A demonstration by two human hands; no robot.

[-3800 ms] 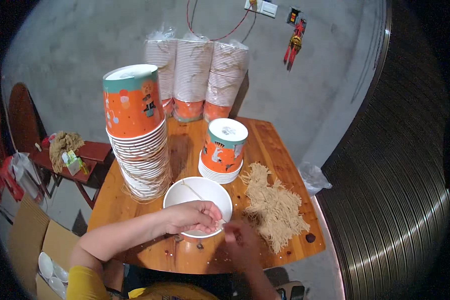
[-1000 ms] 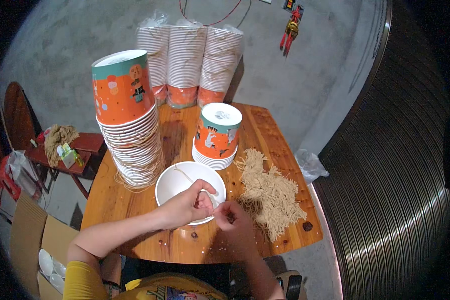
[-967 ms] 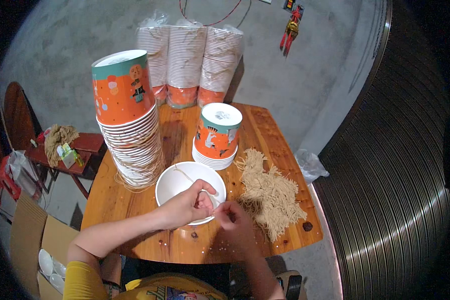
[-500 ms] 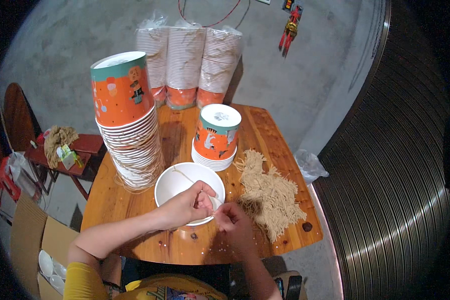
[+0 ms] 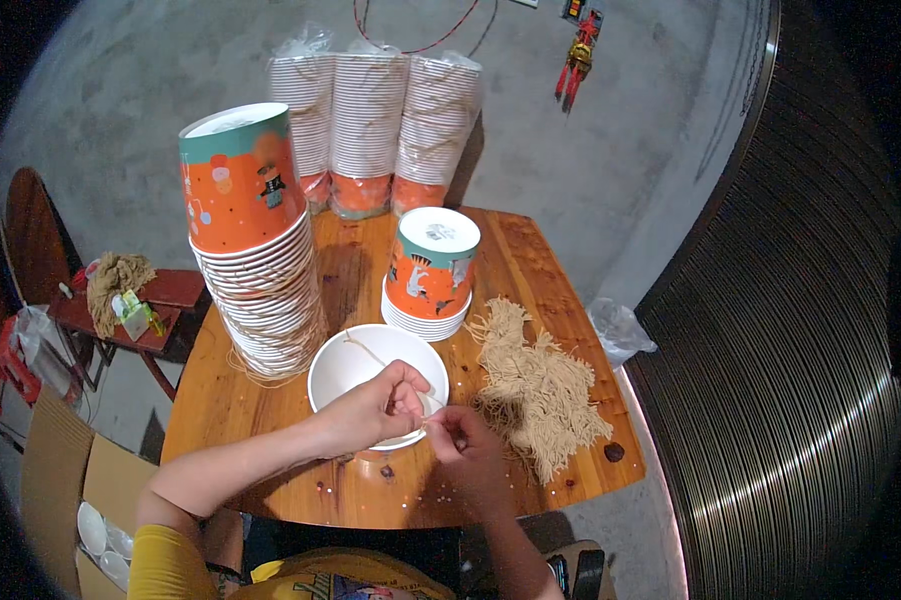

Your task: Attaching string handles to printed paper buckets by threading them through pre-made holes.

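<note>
An open paper bucket, white inside, stands on the wooden table in front of me. A tan string crosses its inside from the far wall toward my fingers. Over the bucket's near right rim, my left hand is closed in a pinch on the string. Close beside it, fingertips almost touching the left ones, my right hand pinches at the same spot by the rim. What lies between the right fingertips is small and mostly hidden, seemingly the string's end. A heap of cut tan strings lies right of my right hand.
At the left rises a tall stack of upside-down orange-and-green buckets with strings hanging from their rims. A shorter stack stands behind the open bucket. Plastic-wrapped bucket stacks line the back. A cardboard box sits lower left.
Both hands keep their pinch at the rim; the right fingers have shifted very slightly. The whole view has slid a little to the left.
</note>
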